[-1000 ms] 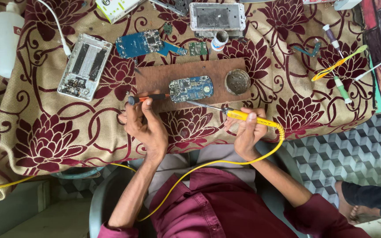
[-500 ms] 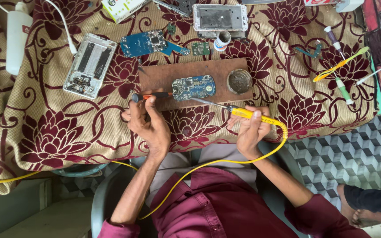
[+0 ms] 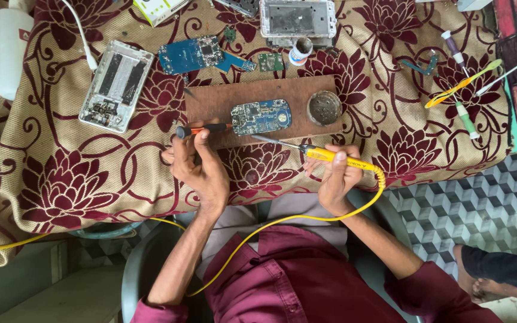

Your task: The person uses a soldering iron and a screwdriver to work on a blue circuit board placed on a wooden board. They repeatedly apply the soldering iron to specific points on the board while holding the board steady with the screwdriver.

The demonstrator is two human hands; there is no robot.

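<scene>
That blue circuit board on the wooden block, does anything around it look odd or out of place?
Nothing looks spilled or broken by accident. The blue circuit board lies flat on the wooden block; opened phone frames and loose boards lie scattered on the cloth.

You see a gutted silver phone frame (image 3: 116, 85) lying left on the floral cloth (image 3: 61, 179), a blue board (image 3: 195, 54) near it, and coloured tools (image 3: 461, 90) far right.

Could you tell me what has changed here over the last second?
Very little. The right hand keeps the yellow soldering iron angled toward the blue circuit board, and the left hand still holds the orange-handled tool at the board's edge. The wooden board and scattered parts stayed put.
</scene>
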